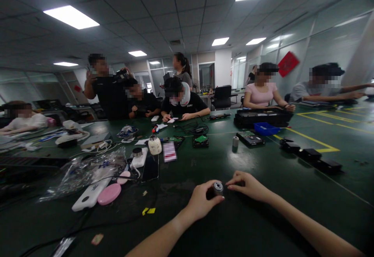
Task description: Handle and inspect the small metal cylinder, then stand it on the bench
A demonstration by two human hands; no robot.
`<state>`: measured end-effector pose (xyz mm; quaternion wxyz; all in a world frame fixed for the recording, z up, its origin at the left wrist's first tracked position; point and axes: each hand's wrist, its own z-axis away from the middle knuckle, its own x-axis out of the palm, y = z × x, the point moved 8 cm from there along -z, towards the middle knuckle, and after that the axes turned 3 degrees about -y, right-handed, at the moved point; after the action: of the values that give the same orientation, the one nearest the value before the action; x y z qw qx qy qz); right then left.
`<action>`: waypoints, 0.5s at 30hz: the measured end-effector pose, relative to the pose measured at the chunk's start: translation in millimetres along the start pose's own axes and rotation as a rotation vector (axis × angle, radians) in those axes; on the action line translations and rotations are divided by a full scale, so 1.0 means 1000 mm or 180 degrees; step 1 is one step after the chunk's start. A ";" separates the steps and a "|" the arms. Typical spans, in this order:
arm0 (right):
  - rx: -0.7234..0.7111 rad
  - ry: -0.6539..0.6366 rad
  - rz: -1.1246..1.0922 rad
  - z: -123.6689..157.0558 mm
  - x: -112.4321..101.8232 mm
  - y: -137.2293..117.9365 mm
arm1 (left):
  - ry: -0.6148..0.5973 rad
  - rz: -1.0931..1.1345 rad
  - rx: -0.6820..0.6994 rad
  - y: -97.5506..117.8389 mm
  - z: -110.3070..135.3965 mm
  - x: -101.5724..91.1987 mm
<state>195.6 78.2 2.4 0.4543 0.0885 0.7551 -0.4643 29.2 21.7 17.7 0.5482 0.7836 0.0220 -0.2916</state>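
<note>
My left hand (203, 199) grips a small grey metal cylinder (218, 189) between thumb and fingers, a little above the green table. The cylinder's round end, with a dark hole in its middle, faces up toward me. Just to the right of it is my right hand (248, 186), its thumb and forefinger pinched together. Whatever lies between those fingertips, if anything, is too small to make out. A similar metal cylinder (235, 141) stands upright on the table farther ahead.
Beyond my hands are a hard drive (250, 138), a blue tray (266, 129) and several black blocks (310, 154). To the left lie a phone (150, 168), a pink round case (109, 194), a white power bank (91, 194) and plastic bags (87, 168). Several people sit around the table.
</note>
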 end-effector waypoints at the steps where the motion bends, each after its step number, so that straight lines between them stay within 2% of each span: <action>1: 0.0003 -0.0075 0.0000 0.001 0.002 -0.001 | 0.0003 -0.0010 0.0000 0.000 0.000 0.000; 4: 0.0028 -0.0196 -0.0013 0.002 0.005 -0.002 | 0.0071 -0.0070 -0.0010 0.001 0.000 -0.001; 10: 0.0118 -0.0137 0.0066 0.001 0.004 0.000 | 0.0059 -0.0037 -0.0018 0.001 0.000 -0.001; 12: 0.0112 -0.0009 0.0068 0.000 0.003 -0.002 | 0.0071 -0.0021 0.0004 0.001 0.000 -0.001; 15: 0.0073 0.0394 -0.0096 -0.002 -0.003 -0.012 | 0.0079 0.0000 0.0018 -0.001 0.000 0.000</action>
<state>189.3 73.4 12.2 0.3985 0.1108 0.7777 -0.4734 28.9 21.8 16.9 0.5456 0.7887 0.0280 -0.2820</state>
